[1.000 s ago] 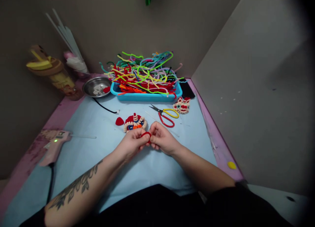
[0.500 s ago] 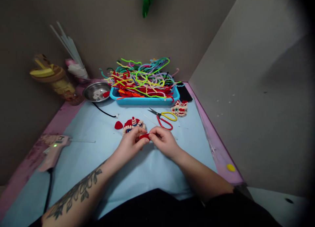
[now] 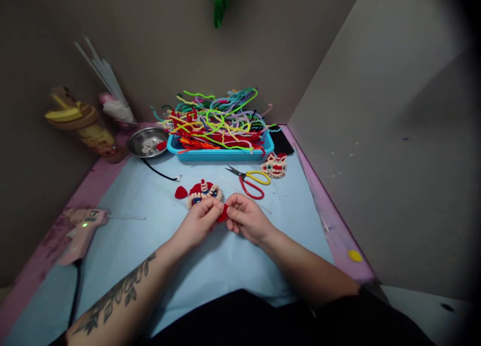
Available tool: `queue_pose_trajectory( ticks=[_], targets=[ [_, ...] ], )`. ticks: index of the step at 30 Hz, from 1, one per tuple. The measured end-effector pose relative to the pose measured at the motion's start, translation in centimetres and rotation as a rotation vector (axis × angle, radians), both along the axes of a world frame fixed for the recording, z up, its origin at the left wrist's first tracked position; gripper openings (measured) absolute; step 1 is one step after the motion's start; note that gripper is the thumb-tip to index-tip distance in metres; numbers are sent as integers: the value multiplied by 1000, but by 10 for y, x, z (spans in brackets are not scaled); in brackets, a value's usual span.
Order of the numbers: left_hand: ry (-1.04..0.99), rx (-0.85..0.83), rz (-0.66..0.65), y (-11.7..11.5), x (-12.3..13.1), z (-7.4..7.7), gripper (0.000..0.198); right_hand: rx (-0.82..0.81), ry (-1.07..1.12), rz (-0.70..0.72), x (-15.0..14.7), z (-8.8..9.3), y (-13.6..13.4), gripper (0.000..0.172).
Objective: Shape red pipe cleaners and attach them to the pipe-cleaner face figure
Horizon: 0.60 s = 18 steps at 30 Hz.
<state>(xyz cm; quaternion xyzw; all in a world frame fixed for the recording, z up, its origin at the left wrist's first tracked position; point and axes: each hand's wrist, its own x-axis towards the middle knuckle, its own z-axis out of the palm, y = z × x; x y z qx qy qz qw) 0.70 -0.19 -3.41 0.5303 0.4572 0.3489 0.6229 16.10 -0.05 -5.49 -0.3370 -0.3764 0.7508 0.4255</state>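
Note:
Between my two hands, near the middle of the blue cloth, is a small red fuzzy piece [image 3: 223, 214]. My left hand [image 3: 205, 218] pinches its left side between thumb and fingers. The right edge is pinched by my right hand [image 3: 248, 217]; the fingers cover much of the piece. Just behind my left hand lies a red and cream lion-like head [image 3: 203, 190] with blue eyes, its lower part hidden. A separate red fuzzy piece [image 3: 181, 192] rests to its left. Scissors [image 3: 246, 178] with one yellow and one red handle lie open beyond my right hand.
A blue tray [image 3: 225, 156] heaped with colourful pipe cleaners stands at the back, beside a metal bowl [image 3: 147, 154] and a dark phone [image 3: 281, 142]. A second small lion-like head [image 3: 274, 165] lies right. At left rests a pink glue gun [image 3: 84, 236], its light lit.
The red piece has turned from a thin edge-on strip to show its flat face. My left fingers have closed in on it, and both hands stay close together.

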Motion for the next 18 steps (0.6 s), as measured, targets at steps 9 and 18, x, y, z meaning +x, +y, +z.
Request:
queue_pose_trajectory(
  ticks=[9,18],
  targets=[
    [-85,51,-70,-3,4,-3,30,-58,85,12,-2,-1,-1,43],
    [-84,92,-101,-7,8,8,35,-44,96,7,1,1,-1,47]
  ],
)
